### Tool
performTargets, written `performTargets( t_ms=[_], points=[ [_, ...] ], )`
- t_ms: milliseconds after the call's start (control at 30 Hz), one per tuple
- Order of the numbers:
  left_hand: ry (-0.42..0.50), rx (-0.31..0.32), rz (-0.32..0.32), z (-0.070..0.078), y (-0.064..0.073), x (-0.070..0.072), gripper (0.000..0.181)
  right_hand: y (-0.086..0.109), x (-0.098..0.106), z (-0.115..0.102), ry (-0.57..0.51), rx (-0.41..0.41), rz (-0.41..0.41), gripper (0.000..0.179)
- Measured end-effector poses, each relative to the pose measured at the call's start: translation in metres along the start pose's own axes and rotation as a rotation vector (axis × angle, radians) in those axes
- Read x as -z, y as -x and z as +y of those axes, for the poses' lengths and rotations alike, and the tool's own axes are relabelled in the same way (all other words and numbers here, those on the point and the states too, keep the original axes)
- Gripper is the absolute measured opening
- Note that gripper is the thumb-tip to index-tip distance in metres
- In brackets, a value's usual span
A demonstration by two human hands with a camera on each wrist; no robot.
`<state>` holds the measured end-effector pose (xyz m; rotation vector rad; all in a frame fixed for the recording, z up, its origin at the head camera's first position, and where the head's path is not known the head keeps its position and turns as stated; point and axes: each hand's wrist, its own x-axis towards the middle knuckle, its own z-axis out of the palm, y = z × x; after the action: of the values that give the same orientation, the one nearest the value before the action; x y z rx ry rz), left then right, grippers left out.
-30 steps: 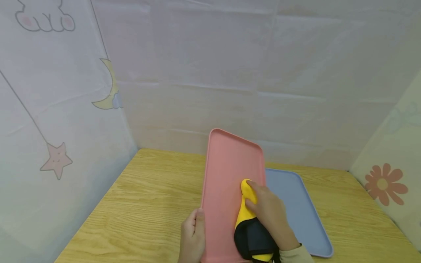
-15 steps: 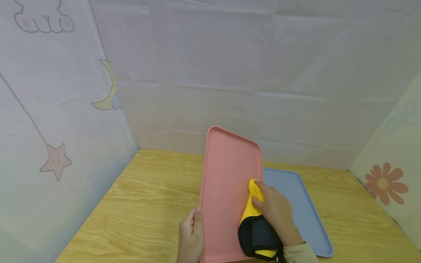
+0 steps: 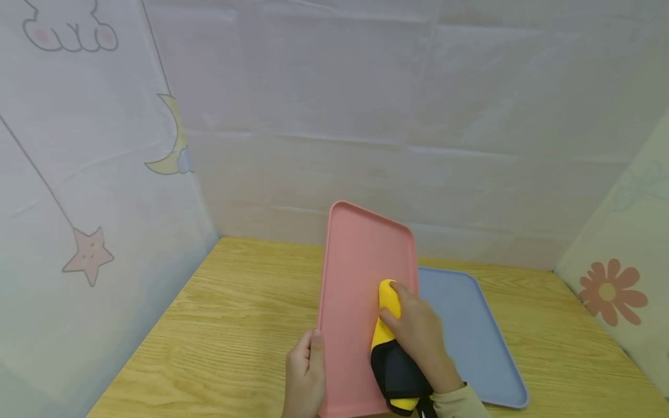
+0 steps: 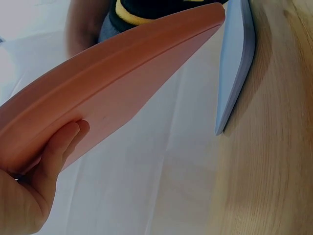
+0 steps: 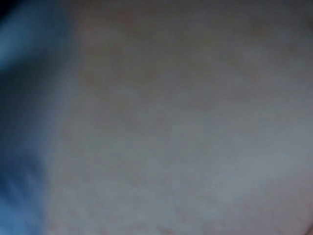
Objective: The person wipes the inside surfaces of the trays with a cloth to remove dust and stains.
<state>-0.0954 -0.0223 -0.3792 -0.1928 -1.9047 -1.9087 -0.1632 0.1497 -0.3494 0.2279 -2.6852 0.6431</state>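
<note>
A pink rectangular tray [image 3: 360,249] is held tilted up above the table in the head view. My left hand [image 3: 305,374] grips its left edge, thumb on the near face; in the left wrist view one digit of that hand [image 4: 36,196] lies along the tray's surface [image 4: 112,83]. Against the tray's inner face, right of its middle, my right hand [image 3: 420,334] holds a soft yellow-and-black cloth item [image 3: 389,302]. Its black part [image 3: 402,371] hangs below the fingers. The right wrist view is a dark blur showing no clear object.
A blue tray [image 3: 475,331] lies flat on the wooden table [image 3: 230,325], behind and right of the pink one, which partly covers it. Printed cloth walls [image 3: 324,116] enclose the table at the back and sides.
My right hand slid the yellow-and-black cloth item rightward over the pink tray, then back left and slightly up. The pink tray and left hand shifted slightly left, then stayed nearly still.
</note>
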Motion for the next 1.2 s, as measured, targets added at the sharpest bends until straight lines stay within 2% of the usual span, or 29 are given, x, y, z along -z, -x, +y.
performTargets(
  t_ms=[133, 233, 367, 633, 800, 1000, 1200],
  points=[
    [0.0, -0.02, 0.009, -0.003, 0.0, -0.001, 0.028, 0.002, -0.003, -0.014, -0.021, 0.023, 0.022, 0.046],
    [0.017, -0.019, 0.005, -0.004, 0.001, -0.002, 0.027, 0.004, -0.006, -0.023, -0.012, 0.087, 0.073, 0.044],
    [0.027, 0.029, -0.016, -0.005, 0.001, -0.001, 0.026, 0.007, -0.008, -0.036, -0.009, 0.16, 0.112, 0.043],
    [-0.08, 0.142, 0.014, -0.004, 0.0, -0.003, 0.028, 0.013, -0.009, -0.062, -0.061, 0.284, 0.144, 0.043],
    [-0.087, 0.161, 0.011, -0.002, -0.001, -0.003, 0.029, 0.019, -0.01, -0.074, -0.095, 0.363, 0.175, 0.041],
    [-0.068, 0.174, 0.008, -0.001, -0.001, -0.003, 0.031, 0.022, -0.008, -0.08, -0.104, 0.368, 0.149, 0.042],
    [-0.075, 0.141, 0.033, -0.002, -0.001, -0.004, 0.03, 0.022, -0.004, -0.077, -0.031, 0.373, 0.108, 0.047]
  ],
)
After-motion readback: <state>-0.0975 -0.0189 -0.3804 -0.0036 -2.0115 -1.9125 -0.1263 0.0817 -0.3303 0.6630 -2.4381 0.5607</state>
